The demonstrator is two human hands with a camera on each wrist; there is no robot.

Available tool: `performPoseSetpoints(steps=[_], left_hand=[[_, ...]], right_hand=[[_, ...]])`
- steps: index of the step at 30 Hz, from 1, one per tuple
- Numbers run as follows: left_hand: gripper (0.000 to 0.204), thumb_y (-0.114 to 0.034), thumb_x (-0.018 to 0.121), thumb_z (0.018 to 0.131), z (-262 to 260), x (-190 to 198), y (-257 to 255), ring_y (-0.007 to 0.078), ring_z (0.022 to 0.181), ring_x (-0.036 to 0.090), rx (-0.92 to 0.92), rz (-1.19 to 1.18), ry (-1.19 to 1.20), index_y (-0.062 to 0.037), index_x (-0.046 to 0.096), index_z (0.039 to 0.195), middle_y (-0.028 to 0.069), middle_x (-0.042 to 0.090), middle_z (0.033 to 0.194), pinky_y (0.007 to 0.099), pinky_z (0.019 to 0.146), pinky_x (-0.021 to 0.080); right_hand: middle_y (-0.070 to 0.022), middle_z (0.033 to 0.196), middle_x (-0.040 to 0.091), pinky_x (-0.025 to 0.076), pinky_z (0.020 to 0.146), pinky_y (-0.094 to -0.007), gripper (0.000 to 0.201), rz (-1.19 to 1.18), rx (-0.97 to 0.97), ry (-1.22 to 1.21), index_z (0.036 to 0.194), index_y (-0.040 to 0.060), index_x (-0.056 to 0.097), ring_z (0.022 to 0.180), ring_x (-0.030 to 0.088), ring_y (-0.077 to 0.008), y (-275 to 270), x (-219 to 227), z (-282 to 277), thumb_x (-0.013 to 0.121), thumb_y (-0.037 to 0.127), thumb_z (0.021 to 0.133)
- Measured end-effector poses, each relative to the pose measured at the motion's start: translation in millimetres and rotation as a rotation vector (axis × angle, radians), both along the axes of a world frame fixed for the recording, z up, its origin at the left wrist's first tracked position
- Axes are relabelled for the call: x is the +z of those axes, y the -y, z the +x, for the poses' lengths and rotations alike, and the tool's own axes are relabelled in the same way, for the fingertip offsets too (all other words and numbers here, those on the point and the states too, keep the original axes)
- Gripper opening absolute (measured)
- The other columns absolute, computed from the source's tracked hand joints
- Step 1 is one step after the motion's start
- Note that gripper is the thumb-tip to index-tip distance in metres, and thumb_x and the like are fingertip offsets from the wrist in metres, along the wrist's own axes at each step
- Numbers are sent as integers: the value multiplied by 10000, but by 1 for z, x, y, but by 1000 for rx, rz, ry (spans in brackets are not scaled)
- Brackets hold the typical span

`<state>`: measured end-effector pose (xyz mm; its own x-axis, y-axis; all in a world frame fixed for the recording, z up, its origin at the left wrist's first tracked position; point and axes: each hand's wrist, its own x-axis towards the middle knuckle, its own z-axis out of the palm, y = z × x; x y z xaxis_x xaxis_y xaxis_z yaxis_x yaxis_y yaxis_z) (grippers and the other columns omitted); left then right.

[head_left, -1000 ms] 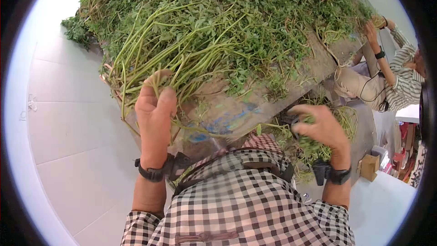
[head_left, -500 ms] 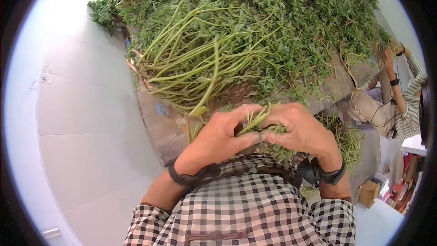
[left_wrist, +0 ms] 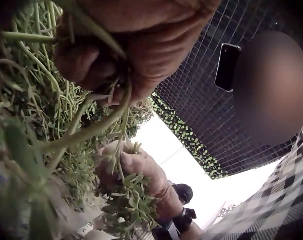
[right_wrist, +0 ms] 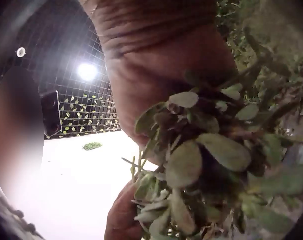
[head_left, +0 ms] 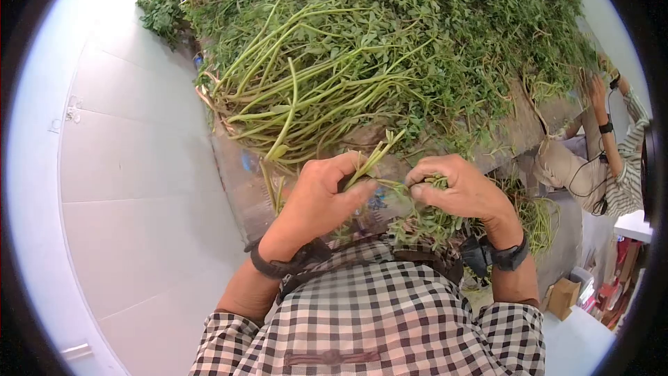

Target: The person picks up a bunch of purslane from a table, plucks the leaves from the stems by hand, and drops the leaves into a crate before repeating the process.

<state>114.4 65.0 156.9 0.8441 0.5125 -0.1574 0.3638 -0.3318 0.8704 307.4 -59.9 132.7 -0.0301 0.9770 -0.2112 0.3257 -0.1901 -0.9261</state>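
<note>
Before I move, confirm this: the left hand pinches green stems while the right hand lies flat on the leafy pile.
Wrong: the head view shows the right hand curled round a leafy bunch, not flat on the pile. The left hand does pinch green stems.

The head view looks down; both wrist views share close-up leaves point(right_wrist: 206, 160).

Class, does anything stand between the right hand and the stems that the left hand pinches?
Nothing visible blocks the way. Only a thin stem spans the gap between the right hand and the stems in the left hand.
</note>
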Motion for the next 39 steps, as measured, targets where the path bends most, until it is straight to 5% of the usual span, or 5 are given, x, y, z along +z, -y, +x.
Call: performPoseSetpoints(steps=[9,16,29,35,39], left_hand=[[151,-111,613,742,4,-3,5,250,506,435,2,32,47,-8,561,841,151,506,617,320,501,379],[102,-80,600,757,-4,6,4,135,519,465,125,13,91,-19,567,832,55,524,615,274,507,389],[137,-105,535,867,-25,24,5,64,570,429,518,-316,616,-13,521,967,14,536,682,205,521,348],[521,-278,527,874,-35,34,1,182,915,553,459,-124,531,10,380,1282,137,509,1176,277,779,451],[702,-380,514,860,-53,35,-13,274,1196,420,396,-109,520,34,236,1353,166,371,1331,348,961,362]], right_hand=[[-94,799,627,451,742,-289,198,49,-224,-34,879,0,606,756,588,-178,0,-10,-9,549,130,742],[-35,772,591,435,714,-262,134,-28,-630,-507,821,18,583,736,532,-114,0,-11,6,504,111,766],[-107,864,639,480,700,-298,257,229,71,-1,944,-8,599,750,607,-215,-15,-13,-66,631,165,758],[-103,762,633,464,644,-304,195,99,41,-103,910,29,622,680,594,-213,-9,9,-48,594,174,782],[-45,714,605,436,594,-244,184,51,-201,-329,822,28,634,647,551,-116,14,41,-22,615,198,753]])
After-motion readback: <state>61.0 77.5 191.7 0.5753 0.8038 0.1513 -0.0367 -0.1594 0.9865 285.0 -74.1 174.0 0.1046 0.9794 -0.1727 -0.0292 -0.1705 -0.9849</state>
